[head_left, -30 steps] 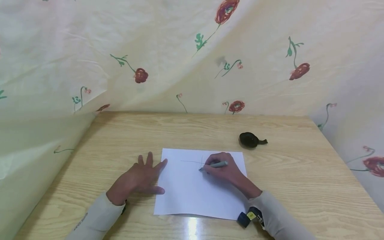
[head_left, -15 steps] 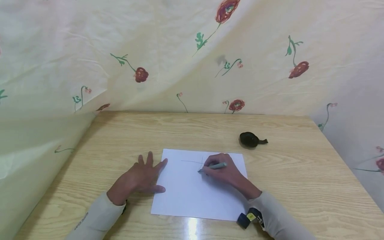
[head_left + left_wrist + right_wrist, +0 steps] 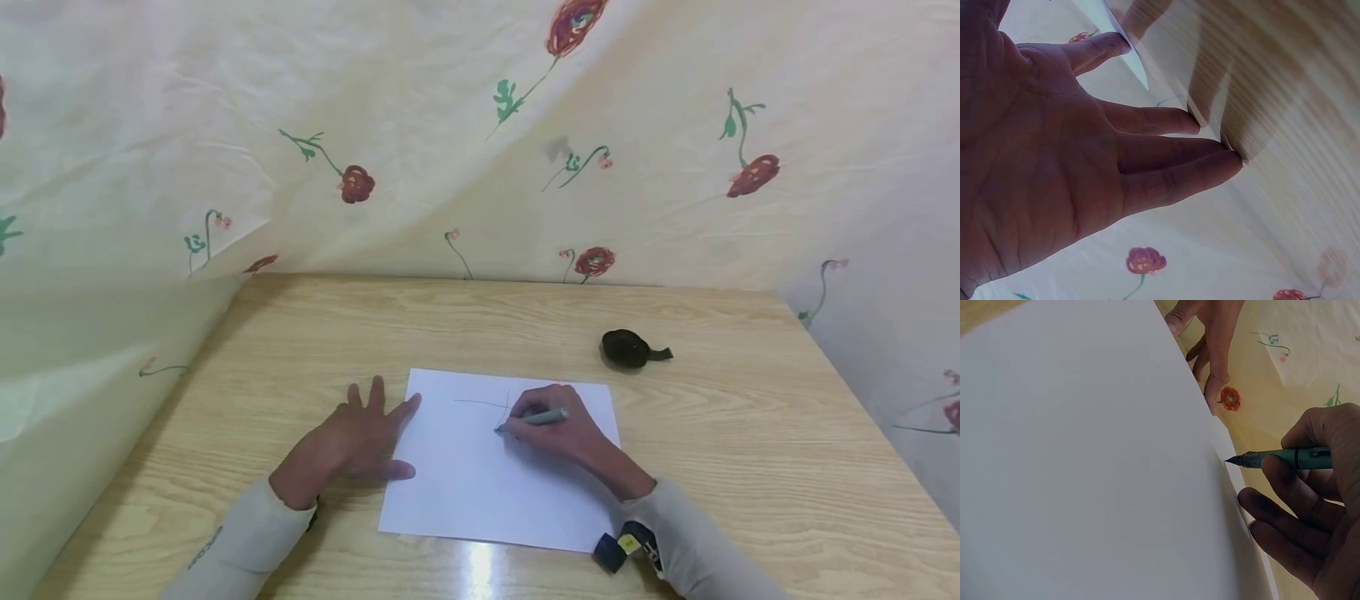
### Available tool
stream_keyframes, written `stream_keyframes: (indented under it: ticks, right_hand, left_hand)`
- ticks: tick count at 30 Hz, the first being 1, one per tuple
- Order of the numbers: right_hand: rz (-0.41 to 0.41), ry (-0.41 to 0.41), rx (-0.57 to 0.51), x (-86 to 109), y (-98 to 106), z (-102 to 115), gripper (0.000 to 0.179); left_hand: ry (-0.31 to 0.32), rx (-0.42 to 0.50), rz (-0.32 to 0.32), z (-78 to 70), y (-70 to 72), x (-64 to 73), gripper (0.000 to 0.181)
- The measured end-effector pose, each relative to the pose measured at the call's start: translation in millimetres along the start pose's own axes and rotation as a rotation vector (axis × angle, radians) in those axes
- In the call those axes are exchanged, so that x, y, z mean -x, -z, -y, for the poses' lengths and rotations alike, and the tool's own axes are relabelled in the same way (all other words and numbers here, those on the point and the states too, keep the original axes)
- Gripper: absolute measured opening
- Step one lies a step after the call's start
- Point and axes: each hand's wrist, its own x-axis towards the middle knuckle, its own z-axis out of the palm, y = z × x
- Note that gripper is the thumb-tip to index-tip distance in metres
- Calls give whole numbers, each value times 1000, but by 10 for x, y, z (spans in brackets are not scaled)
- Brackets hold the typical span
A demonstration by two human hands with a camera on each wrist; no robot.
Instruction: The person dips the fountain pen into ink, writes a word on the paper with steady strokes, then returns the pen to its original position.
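Observation:
A white sheet of paper [image 3: 450, 492] lies on the table, with a long thin line crossed by a shorter one near its top. In the head view my right hand [image 3: 558, 425] pinches a green fountain pen [image 3: 547, 416] between thumb and fingers, its tip at the paper by the shorter line's lower end. The right wrist view shows the pen's dark nib [image 3: 1233, 461]; the other fingers curl below it. My left hand [image 3: 352, 442] rests with fingers spread at the sheet's left edge, thumb and index fingertip on the paper. In the left wrist view its palm [image 3: 1041, 156] holds nothing.
A small black rounded object [image 3: 625, 348] with a short tail lies beyond the sheet's top right corner. Pale flowered cloth [image 3: 420, 125] hangs behind and beside the wooden table [image 3: 337, 325]. A dark wrist device [image 3: 637, 537] sits under my right sleeve, close to the paper's lower right corner.
The pen tip has moved slightly down and left, lengthening the short stroke. The sheet's lower left corner has shifted a little left. My left hand keeps its place.

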Motion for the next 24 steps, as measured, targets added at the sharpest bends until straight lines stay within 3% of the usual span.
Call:
stream_keyframes:
  ticks: [8,14,24]
  right_hand:
    - [33,45,-4,13,-46,1,8]
    - [6,58,46,28,7,-31,8]
    - [31,134,-4,14,-115,-21,13]
  left_hand:
    - [12,0,9,11,-40,-14,95]
    - [-3,-6,1,-21,-18,-103,94]
    - [19,-6,3,9,-58,-99,95]
